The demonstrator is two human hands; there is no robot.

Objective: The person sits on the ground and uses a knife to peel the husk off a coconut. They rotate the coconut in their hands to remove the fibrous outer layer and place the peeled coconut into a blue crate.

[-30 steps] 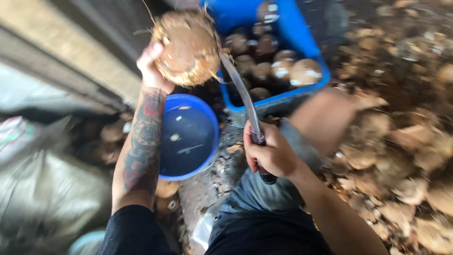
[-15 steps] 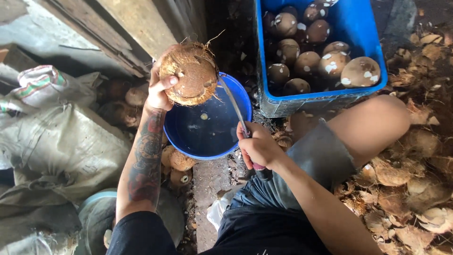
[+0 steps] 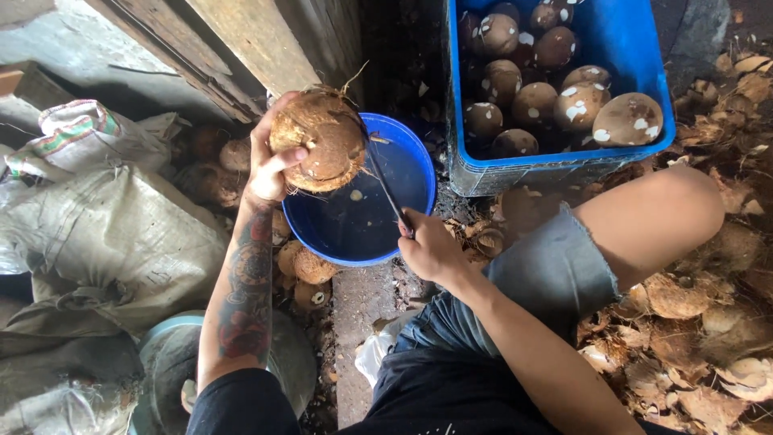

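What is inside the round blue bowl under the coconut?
The blue bowl holds clear liquid with a few small pale bits. The coconut in the left hand and the knife cover part of it.

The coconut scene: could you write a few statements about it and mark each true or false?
1. The left hand holds a husky brown coconut above a round blue bowl. True.
2. The right hand is empty. False: it grips a knife whose blade reaches up to the coconut.
3. The blue crate holds peeled coconuts. True.
4. The bowl is red. False: it is blue.
5. Husk scraps lie on the ground by the bent knee. True.
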